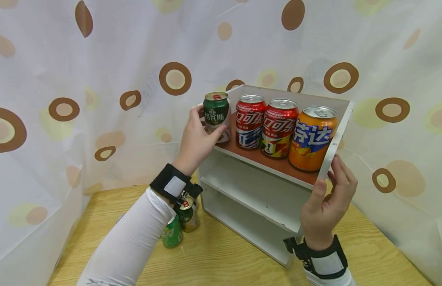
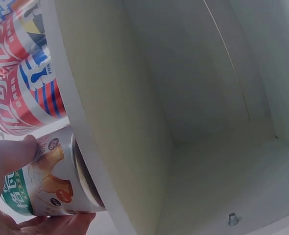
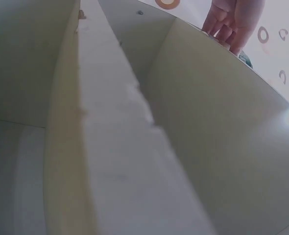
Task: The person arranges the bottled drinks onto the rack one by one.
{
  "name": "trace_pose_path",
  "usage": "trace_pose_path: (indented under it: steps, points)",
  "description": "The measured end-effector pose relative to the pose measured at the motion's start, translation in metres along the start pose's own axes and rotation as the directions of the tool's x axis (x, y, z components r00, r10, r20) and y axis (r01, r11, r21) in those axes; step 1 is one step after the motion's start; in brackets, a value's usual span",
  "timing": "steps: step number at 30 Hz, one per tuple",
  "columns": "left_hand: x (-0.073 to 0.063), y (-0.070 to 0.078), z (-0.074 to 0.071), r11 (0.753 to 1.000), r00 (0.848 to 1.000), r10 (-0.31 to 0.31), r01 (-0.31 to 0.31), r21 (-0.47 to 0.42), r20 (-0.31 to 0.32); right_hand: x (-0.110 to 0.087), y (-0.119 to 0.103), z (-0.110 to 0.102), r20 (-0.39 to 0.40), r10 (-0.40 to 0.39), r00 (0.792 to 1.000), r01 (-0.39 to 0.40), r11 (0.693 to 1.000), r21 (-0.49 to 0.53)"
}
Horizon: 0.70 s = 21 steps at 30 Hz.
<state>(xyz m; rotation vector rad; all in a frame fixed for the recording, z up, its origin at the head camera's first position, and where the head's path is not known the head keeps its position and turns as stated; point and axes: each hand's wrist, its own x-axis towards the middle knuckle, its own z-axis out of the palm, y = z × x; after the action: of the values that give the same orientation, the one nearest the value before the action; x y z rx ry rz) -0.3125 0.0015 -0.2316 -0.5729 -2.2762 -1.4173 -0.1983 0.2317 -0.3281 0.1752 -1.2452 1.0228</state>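
At the left end of the top shelf, my left hand (image 1: 197,137) grips a green and white drink can (image 1: 216,111), thumb across its front and fingers round its far side. In the left wrist view the base of this can (image 2: 61,176) is right at the shelf board's front edge. Beside it stand two red cola cans (image 1: 250,121) and a larger orange soda can (image 1: 311,139), all upright. My right hand (image 1: 326,206) touches the right side panel of the white shelf unit (image 1: 247,198), thumb at the front edge and loosely bent fingers along the outside.
Below the top shelf are two open compartments. On the wooden table (image 1: 206,262), left of the unit, stand a green can (image 1: 172,234) and another green and white can (image 1: 188,216), partly behind my left forearm. A patterned curtain (image 1: 142,47) hangs behind and at the sides.
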Motion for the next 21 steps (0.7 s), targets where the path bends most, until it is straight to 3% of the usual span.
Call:
trace_pose_path:
  steps: [10,21]
  points:
    - [0.0036,-0.0024,0.0009,0.998,0.997,-0.009,0.014,-0.054,0.08,-0.0011,0.0019,-0.0019,0.008,-0.003,1.0,0.003,1.0,-0.015]
    - [0.0071,-0.0039,0.0045,0.997,0.994,0.003,0.006,-0.083,0.105,-0.0012,0.0029,-0.0028,0.013,0.005,1.0,-0.005,1.0,-0.015]
